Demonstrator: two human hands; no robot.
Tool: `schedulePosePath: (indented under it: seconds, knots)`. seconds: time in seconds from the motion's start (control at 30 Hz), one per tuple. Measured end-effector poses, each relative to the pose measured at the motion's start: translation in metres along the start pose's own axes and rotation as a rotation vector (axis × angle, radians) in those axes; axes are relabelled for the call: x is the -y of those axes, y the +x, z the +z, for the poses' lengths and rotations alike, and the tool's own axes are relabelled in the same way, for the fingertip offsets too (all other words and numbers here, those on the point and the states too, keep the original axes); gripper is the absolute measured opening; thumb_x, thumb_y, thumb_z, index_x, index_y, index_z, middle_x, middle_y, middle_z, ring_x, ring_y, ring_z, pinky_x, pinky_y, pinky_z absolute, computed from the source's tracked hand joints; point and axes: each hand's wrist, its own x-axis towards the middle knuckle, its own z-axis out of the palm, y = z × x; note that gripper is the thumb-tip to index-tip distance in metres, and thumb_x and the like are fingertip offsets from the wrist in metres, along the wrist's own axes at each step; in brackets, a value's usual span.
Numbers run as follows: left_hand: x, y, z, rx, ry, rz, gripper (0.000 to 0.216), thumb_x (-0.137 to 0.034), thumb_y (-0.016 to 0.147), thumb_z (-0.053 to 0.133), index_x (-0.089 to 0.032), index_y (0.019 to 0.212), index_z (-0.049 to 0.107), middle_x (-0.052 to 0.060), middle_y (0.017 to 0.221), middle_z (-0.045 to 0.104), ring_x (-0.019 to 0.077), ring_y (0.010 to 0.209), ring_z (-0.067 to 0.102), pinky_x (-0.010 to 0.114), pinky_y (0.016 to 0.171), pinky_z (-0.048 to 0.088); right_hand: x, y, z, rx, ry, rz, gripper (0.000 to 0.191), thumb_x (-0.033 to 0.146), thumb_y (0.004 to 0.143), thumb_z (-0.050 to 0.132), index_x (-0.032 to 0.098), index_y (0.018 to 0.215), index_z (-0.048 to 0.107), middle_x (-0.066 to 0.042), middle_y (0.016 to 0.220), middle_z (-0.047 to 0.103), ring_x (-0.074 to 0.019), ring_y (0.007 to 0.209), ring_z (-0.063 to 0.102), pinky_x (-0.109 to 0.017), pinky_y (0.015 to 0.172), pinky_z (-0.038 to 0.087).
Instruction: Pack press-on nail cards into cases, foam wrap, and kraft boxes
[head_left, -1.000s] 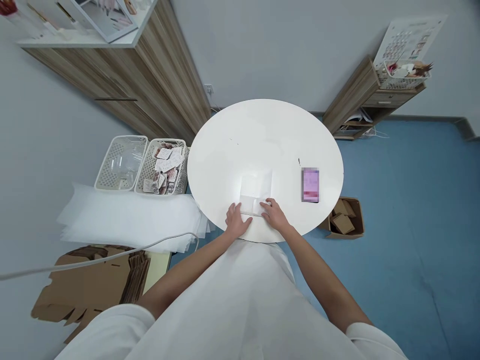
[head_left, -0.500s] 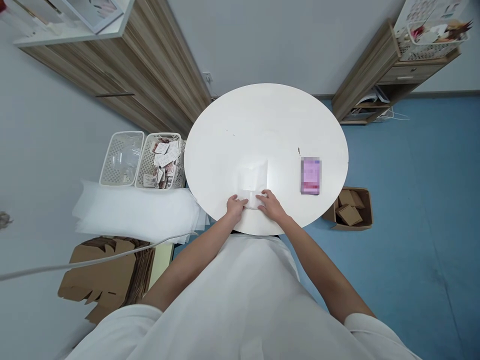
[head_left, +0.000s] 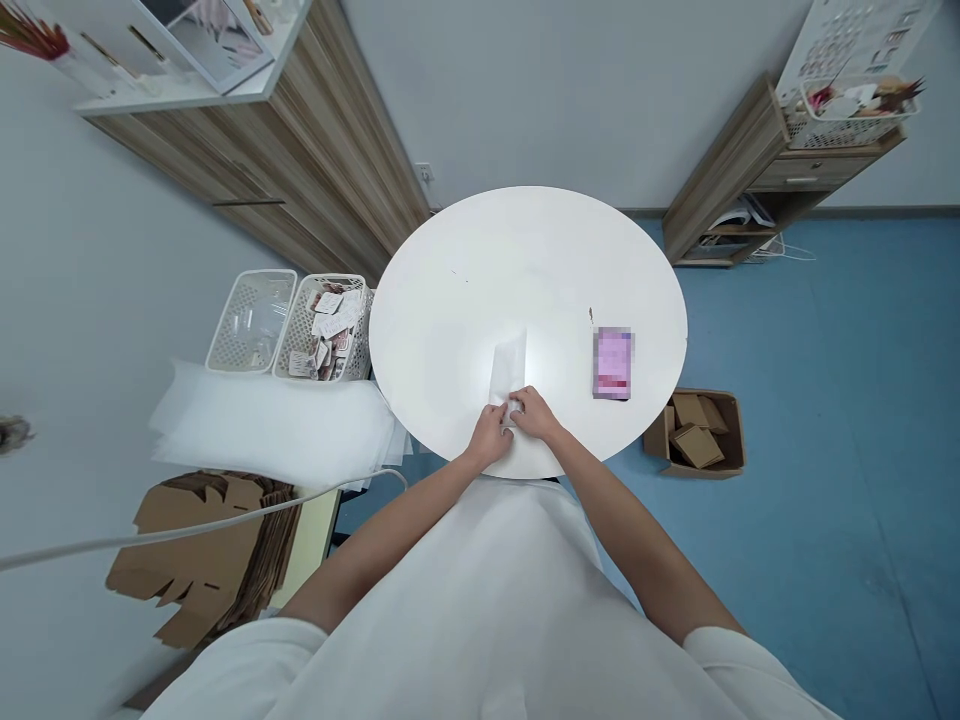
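Observation:
A thin white sheet (head_left: 508, 364), which looks like packing foam, lies folded into a narrow strip near the front of the round white table (head_left: 435, 340). At its near end my left hand (head_left: 490, 438) has its fingers closed on the folded edge. My right hand (head_left: 534, 413) pinches the same end from the other side, almost touching the left. Whether anything is wrapped inside the fold cannot be seen. To the right on the table lies a pink-purple rectangular item (head_left: 613, 364), blurred out.
Left of the table are a stack of white sheets (head_left: 262, 420), a basket of cards (head_left: 322, 330), a basket of clear plastic (head_left: 251, 325) and flattened cardboard boxes (head_left: 195, 545). A white cable (head_left: 247, 515) crosses there. A carton of small boxes (head_left: 697, 430) stands on the floor at right.
The sheet has gone from a wider shape to a narrow strip. My hands have come closer together at its near end. The view has shifted slightly.

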Motion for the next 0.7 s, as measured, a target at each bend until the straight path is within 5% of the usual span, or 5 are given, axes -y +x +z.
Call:
schedulePosePath:
  seconds: [0.23,0.4,0.57,0.7]
  knots:
    - [-0.004,-0.005,-0.005,-0.004,0.122,0.044,0.049,-0.021,0.072,0.048,-0.016,0.121,0.045,0.009,0.100,0.051,0.0212,0.090,0.052,0.034,0.077,0.045,0.007,0.012,0.006,-0.158,-0.059,0.159,0.022,0.025,0.075,0.046,0.021,0.097,0.047,-0.001,0.084,0.054,-0.0145,0.069,0.051,-0.028,0.060,0.040]
    - [0.010,0.000,-0.027,-0.030,0.312,0.216,0.060,-0.033,0.068,0.057,-0.021,0.125,0.041,0.011,0.128,0.041,0.0296,0.116,0.039,0.042,0.094,0.033,-0.001,0.017,0.006,-0.131,-0.082,0.103,0.020,0.026,0.077,0.046,0.022,0.097,0.047,0.000,0.081,0.053,-0.0150,0.068,0.050,-0.027,0.058,0.040]
    - [0.017,0.015,-0.036,0.106,0.423,0.326,0.065,-0.029,0.070,0.058,-0.022,0.129,0.033,0.011,0.137,0.035,0.0300,0.125,0.030,0.044,0.099,0.023,0.000,0.006,0.008,-0.098,-0.229,-0.063,0.033,0.020,0.084,0.038,0.024,0.115,0.046,-0.009,0.106,0.052,-0.0202,0.089,0.052,-0.032,0.071,0.042]
    - [0.019,0.025,-0.038,0.114,0.416,0.377,0.062,-0.029,0.070,0.057,-0.020,0.128,0.035,0.012,0.132,0.040,0.0311,0.126,0.029,0.044,0.100,0.020,-0.005,-0.010,-0.001,-0.020,-0.369,-0.323,0.047,0.028,0.082,0.047,0.025,0.128,0.038,-0.010,0.133,0.039,-0.0288,0.122,0.034,-0.044,0.098,0.027]
